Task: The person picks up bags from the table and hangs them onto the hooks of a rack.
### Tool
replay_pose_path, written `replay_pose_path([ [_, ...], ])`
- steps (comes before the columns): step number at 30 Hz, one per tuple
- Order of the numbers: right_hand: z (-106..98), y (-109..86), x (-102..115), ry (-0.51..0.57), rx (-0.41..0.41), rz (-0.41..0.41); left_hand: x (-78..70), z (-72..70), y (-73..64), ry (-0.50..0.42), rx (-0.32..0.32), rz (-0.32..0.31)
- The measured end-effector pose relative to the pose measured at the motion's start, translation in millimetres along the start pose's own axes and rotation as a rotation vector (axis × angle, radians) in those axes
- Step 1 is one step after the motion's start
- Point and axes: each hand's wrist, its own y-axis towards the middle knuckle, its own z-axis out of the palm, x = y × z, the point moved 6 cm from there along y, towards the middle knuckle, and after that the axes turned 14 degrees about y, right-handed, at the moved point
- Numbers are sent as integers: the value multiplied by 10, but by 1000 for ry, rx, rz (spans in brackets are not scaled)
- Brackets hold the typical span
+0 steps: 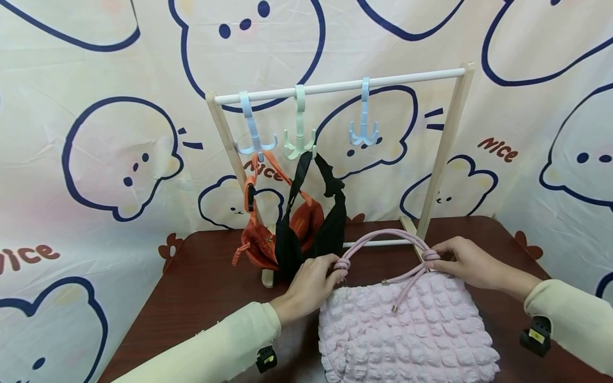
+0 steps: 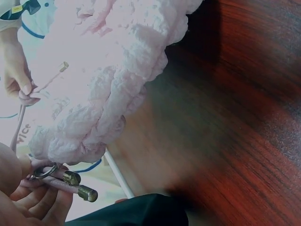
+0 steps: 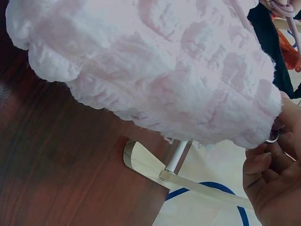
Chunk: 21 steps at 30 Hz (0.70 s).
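Note:
A pink puffy quilted handbag (image 1: 407, 330) with a knotted cord handle (image 1: 383, 234) hangs between both hands, over the front of the table. My left hand (image 1: 311, 282) pinches the knot at the handle's left end; in the left wrist view a metal ring (image 2: 46, 171) and brass-tipped cord ends (image 2: 87, 192) show by its fingers. At the right knot, my right hand (image 1: 466, 266) grips the handle's other end. Just behind the left hand, a black bag (image 1: 330, 234) hangs from the green hook (image 1: 300, 127), and an orange bag (image 1: 258, 239) from the left blue hook (image 1: 254, 133).
A rack with a white bar (image 1: 407, 77) and wooden posts (image 1: 442, 154) stands on the brown table (image 1: 191, 287). Another blue hook (image 1: 364, 119), with nothing hung on it, is right of the green one. A patterned cloth (image 1: 129, 255) covers the wall behind.

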Motion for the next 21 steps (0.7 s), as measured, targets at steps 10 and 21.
replay_pose_path([
  [10, -8, -1, -5, -4, -14, 20, -14, -18, 17, 8, -11, 3],
  [21, -11, -4, -38, -19, -26, 20, -13, -25, 31, 20, -5, -18],
])
